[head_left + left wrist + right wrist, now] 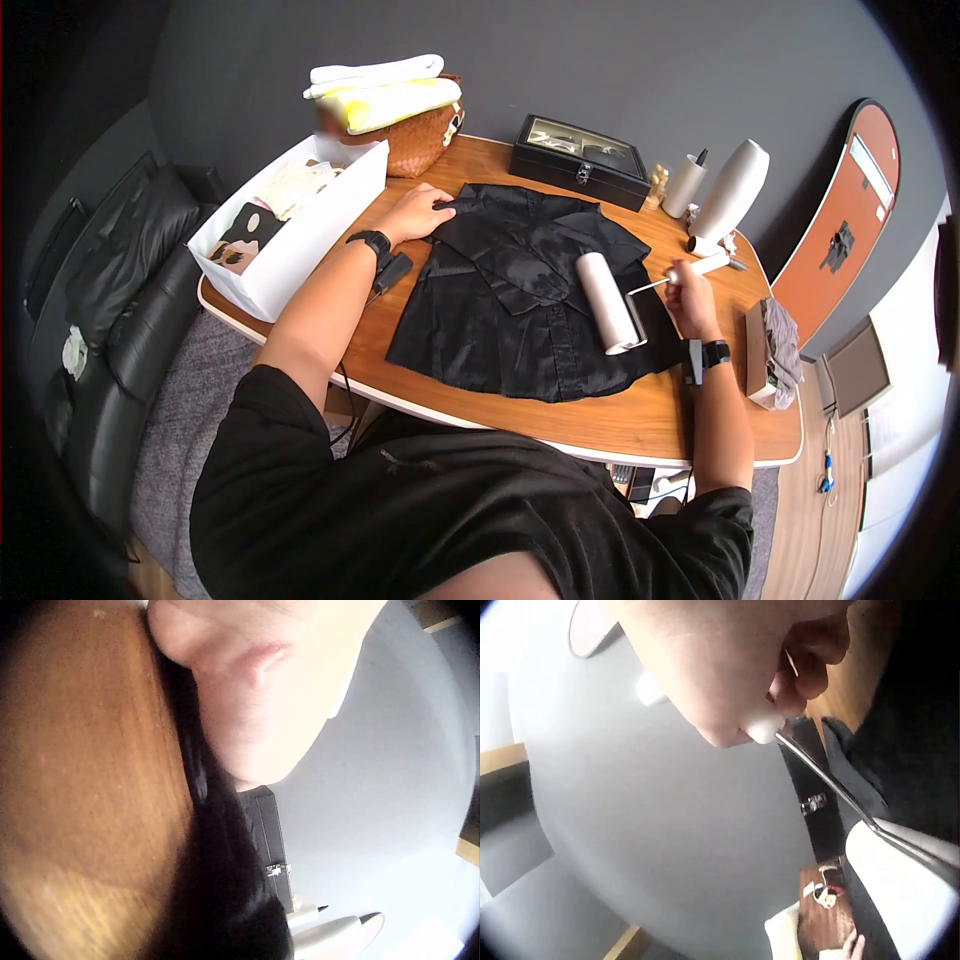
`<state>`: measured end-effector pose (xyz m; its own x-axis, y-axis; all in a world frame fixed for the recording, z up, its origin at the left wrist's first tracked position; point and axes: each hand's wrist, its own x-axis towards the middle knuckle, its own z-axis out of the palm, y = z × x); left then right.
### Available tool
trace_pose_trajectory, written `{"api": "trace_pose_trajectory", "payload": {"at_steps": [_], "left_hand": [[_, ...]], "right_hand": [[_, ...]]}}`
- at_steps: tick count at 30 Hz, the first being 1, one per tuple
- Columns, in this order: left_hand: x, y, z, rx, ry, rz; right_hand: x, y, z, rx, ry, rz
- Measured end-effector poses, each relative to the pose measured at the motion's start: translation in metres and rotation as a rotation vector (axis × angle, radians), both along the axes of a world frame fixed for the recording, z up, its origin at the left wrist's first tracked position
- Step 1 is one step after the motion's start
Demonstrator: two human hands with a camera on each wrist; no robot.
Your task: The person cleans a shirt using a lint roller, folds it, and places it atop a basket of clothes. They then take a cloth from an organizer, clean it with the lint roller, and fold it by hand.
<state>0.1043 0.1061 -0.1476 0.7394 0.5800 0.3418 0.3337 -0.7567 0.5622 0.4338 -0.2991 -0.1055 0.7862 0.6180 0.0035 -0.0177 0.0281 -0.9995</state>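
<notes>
A black garment [470, 335] with a satin sheen lies spread on the wooden table, its sleeves folded across the upper middle. At its upper left corner my left hand [420, 212] rests on the cloth edge; the left wrist view shows the hand [255, 690] against the black fabric [225, 862], fingertips hidden. My right hand [692, 300] grips the white handle of a lint roller, the fingers curled round it in the right wrist view [735, 667]. The white roller [606, 303] lies over the garment's right part, joined by a metal rod [825, 776].
Left: a white box [330, 225] of folded cloths, and a brown woven basket [415, 150] under towels. Behind the garment is a black glass-topped case [580, 160]. Back right are a white cylinder [684, 187] and a tall white device [731, 195]; a cloth-filled box [762, 355] stands right.
</notes>
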Motion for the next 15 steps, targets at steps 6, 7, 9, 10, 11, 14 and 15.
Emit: {"api": "trace_pose_trajectory", "payload": {"at_steps": [6,7,9,10,11,14,15], "left_hand": [[0.0,-0.001,0.0,0.008,-0.016,0.004],[0.0,-0.001,0.0,-0.003,-0.003,0.009],[0.001,0.0,-0.002,-0.01,-0.013,0.001],[0.0,0.001,-0.002,-0.015,-0.025,-0.006],[0.0,0.001,-0.003,-0.017,-0.026,-0.005],[0.001,0.0,-0.002,-0.016,-0.026,0.008],[0.0,0.0,-0.001,-0.006,-0.026,0.002]], "right_hand": [[-0.067,0.019,0.009,-0.091,-0.065,0.29],[-0.067,0.019,0.009,-0.092,-0.063,0.29],[-0.067,0.019,0.01,-0.089,-0.073,0.312],[-0.063,0.019,0.01,-0.091,-0.073,0.312],[-0.055,0.017,0.009,-0.099,-0.056,0.269],[-0.021,0.01,-0.001,-0.091,-0.036,0.17],[-0.007,0.007,-0.005,-0.092,-0.015,0.143]]}}
